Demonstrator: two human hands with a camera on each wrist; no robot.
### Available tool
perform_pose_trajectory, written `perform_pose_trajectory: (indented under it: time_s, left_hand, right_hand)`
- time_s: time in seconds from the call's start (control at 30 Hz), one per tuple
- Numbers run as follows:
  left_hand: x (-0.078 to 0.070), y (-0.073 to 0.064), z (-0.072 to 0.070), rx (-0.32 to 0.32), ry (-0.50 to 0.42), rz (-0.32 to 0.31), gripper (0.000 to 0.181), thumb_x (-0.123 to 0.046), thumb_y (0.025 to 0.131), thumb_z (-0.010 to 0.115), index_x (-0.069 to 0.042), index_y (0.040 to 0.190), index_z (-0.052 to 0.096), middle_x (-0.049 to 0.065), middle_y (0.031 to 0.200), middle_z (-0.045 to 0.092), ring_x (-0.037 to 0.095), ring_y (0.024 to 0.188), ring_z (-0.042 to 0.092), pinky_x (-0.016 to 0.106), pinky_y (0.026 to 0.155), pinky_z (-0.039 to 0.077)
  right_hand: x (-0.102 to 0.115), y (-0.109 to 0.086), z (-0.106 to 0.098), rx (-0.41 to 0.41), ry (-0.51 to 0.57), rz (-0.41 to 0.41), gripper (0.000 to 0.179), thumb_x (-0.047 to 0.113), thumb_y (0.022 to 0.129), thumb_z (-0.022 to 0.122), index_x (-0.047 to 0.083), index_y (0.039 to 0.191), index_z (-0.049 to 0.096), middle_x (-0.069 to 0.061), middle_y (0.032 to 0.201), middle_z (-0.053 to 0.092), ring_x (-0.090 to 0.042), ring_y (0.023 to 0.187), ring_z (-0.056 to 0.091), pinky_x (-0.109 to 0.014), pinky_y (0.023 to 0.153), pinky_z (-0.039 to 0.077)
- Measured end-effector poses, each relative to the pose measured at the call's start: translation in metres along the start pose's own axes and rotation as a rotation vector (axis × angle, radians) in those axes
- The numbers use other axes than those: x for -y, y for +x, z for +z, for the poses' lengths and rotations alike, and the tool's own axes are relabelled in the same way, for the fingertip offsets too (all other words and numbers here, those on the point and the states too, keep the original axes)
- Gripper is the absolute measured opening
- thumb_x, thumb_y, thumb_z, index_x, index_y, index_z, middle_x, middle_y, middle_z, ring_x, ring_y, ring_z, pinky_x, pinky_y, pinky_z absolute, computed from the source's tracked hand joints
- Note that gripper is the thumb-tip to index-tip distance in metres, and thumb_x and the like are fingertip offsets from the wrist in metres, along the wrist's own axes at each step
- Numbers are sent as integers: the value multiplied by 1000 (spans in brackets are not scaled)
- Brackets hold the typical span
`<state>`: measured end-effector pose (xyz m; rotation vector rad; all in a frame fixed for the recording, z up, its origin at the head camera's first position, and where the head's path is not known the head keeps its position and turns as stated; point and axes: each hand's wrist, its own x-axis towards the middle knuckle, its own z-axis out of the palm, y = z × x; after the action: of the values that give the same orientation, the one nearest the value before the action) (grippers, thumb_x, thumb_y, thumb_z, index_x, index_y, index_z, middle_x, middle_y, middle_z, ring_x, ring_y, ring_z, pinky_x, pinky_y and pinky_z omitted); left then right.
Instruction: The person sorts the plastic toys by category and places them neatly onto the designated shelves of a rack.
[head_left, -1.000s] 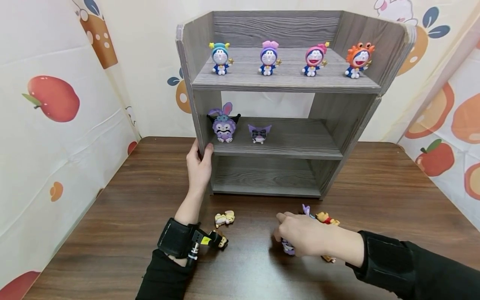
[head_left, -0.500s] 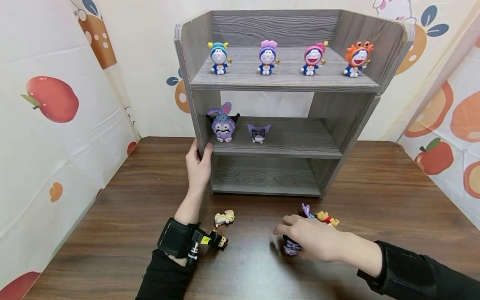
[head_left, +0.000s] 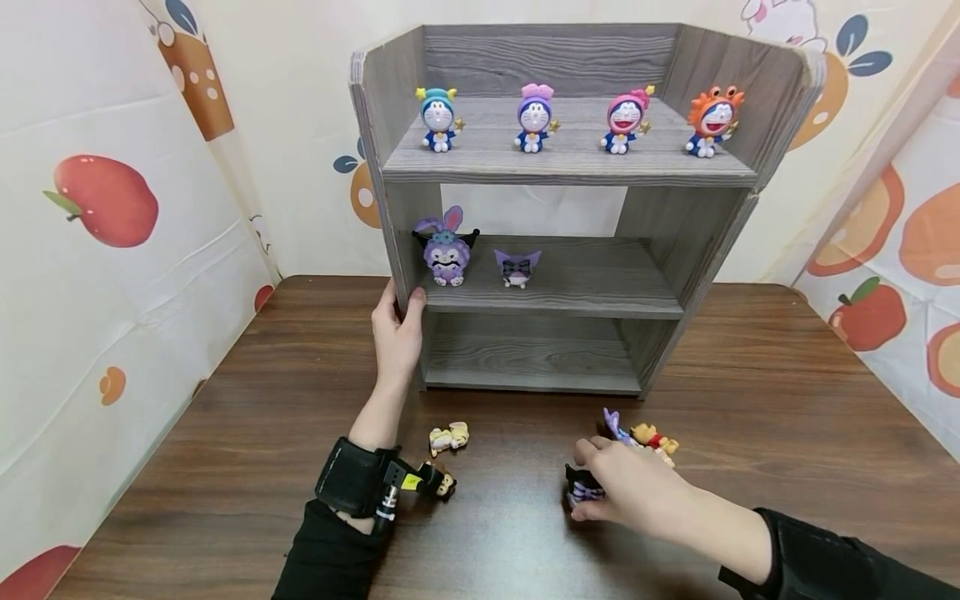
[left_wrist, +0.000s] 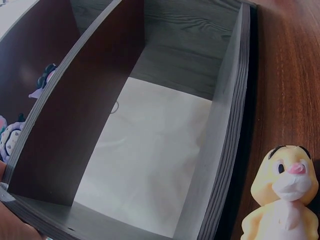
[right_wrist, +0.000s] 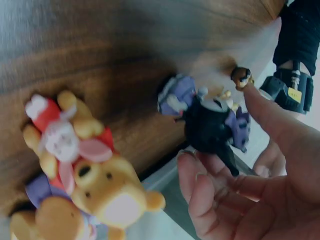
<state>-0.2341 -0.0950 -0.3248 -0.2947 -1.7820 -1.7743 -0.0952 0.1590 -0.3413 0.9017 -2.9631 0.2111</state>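
Observation:
My left hand grips the left side panel of a grey wood-grain shelf; part of that hand shows at the corner of the left wrist view. On the table, my right hand has its thumb and fingers curled round a black and purple figurine, which lies on its side. A Winnie the Pooh figurine lies beside the right hand, with a purple-eared figurine near it. On the middle shelf stand a purple rabbit-eared figurine and a smaller purple one.
Several Doraemon figurines line the top shelf. A pale yellow figurine and a brown one lie by the left forearm on the wooden table. A patterned cloth hangs round the table.
My right hand has drawn slightly right and back, and its thumb and fingers now sit around the black and purple figurine. The left hand stays on the shelf.

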Motion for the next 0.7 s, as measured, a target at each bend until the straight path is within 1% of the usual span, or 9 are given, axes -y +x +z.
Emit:
perform_pose_trajectory:
  time_s: [0.13, 0.23, 0.37, 0.4, 0.53, 0.63, 0.7]
  left_hand:
    - [-16, -4, 0, 7, 9, -15, 30, 3, 86, 45, 11, 114, 51, 28, 104, 55, 14, 84, 48, 22, 73, 38]
    - [-27, -6, 1, 8, 18, -24, 29, 5, 85, 44, 14, 113, 50, 30, 101, 54, 14, 82, 47, 21, 71, 37]
    - [-29, -7, 1, 6, 14, -21, 29, 6, 85, 44, 14, 112, 50, 30, 99, 55, 14, 80, 46, 20, 70, 37]
    - [-29, -6, 1, 4, 15, -18, 29, 6, 85, 44, 14, 112, 50, 30, 99, 55, 14, 80, 46, 20, 70, 37]
    - [-13, -3, 0, 3, 2, -4, 31, 4, 85, 45, 10, 115, 51, 27, 102, 56, 13, 83, 48, 21, 72, 38]
    - [-2, 0, -1, 0, -3, 2, 31, 2, 86, 47, 7, 116, 52, 24, 104, 57, 13, 85, 49, 22, 73, 38]
    - [1, 0, -1, -4, 4, 5, 31, 0, 86, 47, 5, 116, 52, 22, 104, 57, 13, 86, 49, 22, 73, 38]
  right_hand:
    - [0, -1, 6, -8, 2, -30, 38, 26, 59, 79, 10, 81, 52, 1, 75, 55, -18, 64, 57, -31, 49, 45]
    - [0, -2, 9, -19, 3, -45, 36, 17, 58, 79, 10, 80, 51, 0, 74, 55, -18, 63, 57, -30, 48, 44]
    - [-3, 0, 8, -16, 44, -75, 35, 9, 57, 77, 10, 79, 50, 1, 75, 53, -15, 65, 55, -27, 51, 45]
    - [-3, 0, 7, -12, 55, -78, 34, 8, 57, 77, 10, 79, 50, 2, 75, 53, -14, 66, 55, -26, 52, 45]
    - [-7, 4, -4, -16, 111, -122, 34, 3, 57, 75, 9, 80, 51, 0, 76, 53, -12, 68, 54, -24, 54, 45]
    - [-9, 6, -18, -39, 131, -146, 35, 3, 57, 76, 8, 83, 53, 0, 78, 54, -14, 68, 56, -24, 55, 46]
    - [-10, 7, -29, -55, 138, -147, 35, 3, 58, 76, 9, 84, 54, 0, 80, 54, -14, 70, 57, -24, 56, 47]
